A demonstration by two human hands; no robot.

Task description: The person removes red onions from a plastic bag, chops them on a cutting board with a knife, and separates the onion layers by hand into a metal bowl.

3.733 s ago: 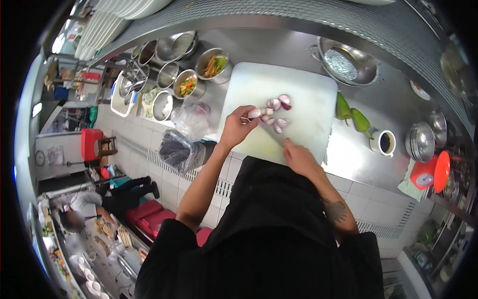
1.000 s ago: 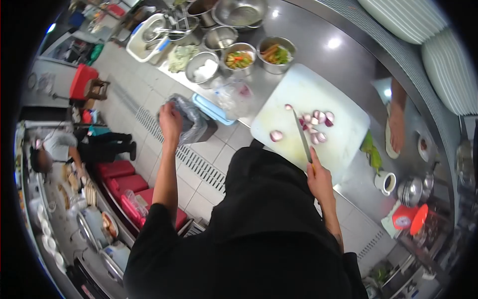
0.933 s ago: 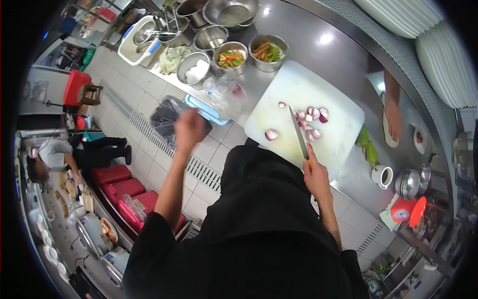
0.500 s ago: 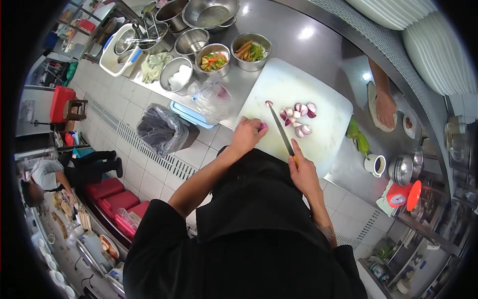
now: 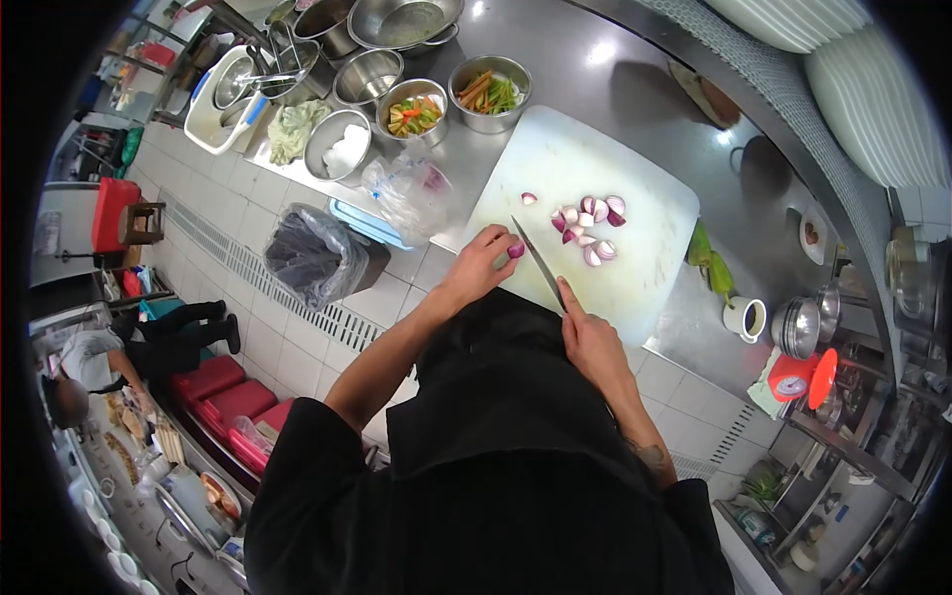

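A white cutting board (image 5: 635,178) lies on the steel counter. At its left edge my left hand (image 5: 480,266) is closed on a small red onion piece (image 5: 516,251). My right hand (image 5: 593,342) grips the handle of a knife (image 5: 538,260), whose blade points up and left across the board, its tip just right of the held onion. Several cut onion pieces (image 5: 587,223) sit right of the blade, and a single small piece (image 5: 529,198) lies above the tip.
Metal bowls of cut vegetables (image 5: 415,116) and a plastic bag (image 5: 407,193) are left of the board. Below stands a lined bin (image 5: 315,258). Green peppers (image 5: 720,276) and a white cup (image 5: 744,318) are at the right. Another person (image 5: 91,362) is at the far left.
My left hand went from over the bin to the board, where it now holds onion. The knife has shifted towards that hand. Another person's hand with a cloth has left the counter's right side.
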